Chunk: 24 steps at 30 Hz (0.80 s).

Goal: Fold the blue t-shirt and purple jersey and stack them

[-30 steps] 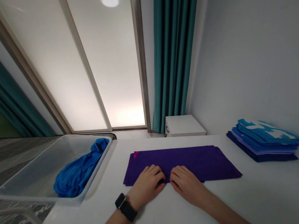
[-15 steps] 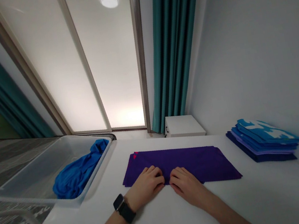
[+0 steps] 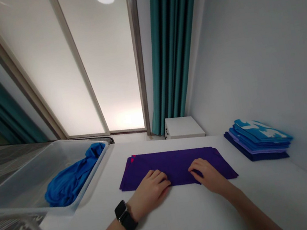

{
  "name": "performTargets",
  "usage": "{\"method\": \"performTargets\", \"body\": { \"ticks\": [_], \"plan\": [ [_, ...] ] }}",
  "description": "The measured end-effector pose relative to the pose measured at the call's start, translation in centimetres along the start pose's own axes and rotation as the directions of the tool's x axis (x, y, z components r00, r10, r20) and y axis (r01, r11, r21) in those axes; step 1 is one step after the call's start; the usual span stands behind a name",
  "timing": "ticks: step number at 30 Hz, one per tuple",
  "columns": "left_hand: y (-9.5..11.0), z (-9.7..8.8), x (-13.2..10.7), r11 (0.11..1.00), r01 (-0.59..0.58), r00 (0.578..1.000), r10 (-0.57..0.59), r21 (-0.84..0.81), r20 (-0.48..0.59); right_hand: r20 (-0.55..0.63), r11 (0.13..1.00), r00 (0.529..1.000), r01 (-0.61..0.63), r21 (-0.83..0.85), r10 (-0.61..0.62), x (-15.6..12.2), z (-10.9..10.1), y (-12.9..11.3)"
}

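Observation:
A folded dark purple cloth (image 3: 174,163) lies flat on the white table (image 3: 189,219), with a small pink patch (image 3: 131,159) showing at its far left corner. My left hand (image 3: 151,188), a black watch (image 3: 125,217) on its wrist, rests palm down on the cloth's near edge. My right hand (image 3: 206,171) lies on the same edge further right, its fingers on the purple fabric. Neither hand grips a fold that I can see.
A translucent plastic bin (image 3: 34,179) with a crumpled blue garment (image 3: 70,181) stands at the table's left edge. A stack of folded blue cloths (image 3: 259,140) sits against the right wall. A white cable (image 3: 33,227) crosses the lower left.
My right hand has slid to the right along the cloth, away from my left hand. The view has shifted slightly, and the left hand stays in about the same place on the cloth.

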<state>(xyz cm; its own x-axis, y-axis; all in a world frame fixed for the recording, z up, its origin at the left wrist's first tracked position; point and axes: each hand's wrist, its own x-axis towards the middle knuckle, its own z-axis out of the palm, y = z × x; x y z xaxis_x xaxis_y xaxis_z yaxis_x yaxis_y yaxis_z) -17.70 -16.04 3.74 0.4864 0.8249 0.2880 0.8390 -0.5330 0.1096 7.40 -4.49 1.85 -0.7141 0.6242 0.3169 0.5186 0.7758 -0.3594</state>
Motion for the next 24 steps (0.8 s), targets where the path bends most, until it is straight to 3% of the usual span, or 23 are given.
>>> {"method": "performTargets", "body": {
  "ticks": [6,12,24],
  "plan": [
    [3.5,1.5,2.9,0.995,-0.1,0.993,0.097,0.027,0.071,0.035,0.995,0.999,0.019,-0.093,-0.016,-2.2,-0.5,0.9],
    [5.2,3.4,5.7,0.996,-0.09,0.995,0.089,0.013,0.048,0.011,0.99,1.0,-0.016,-0.142,0.018,-4.5,-1.1,1.8],
    [5.6,4.7,5.4,0.998,-0.049,0.998,0.05,-0.03,0.035,-0.053,0.956,0.995,0.064,-0.285,-0.082,-4.4,0.1,1.9]
  ]
}}
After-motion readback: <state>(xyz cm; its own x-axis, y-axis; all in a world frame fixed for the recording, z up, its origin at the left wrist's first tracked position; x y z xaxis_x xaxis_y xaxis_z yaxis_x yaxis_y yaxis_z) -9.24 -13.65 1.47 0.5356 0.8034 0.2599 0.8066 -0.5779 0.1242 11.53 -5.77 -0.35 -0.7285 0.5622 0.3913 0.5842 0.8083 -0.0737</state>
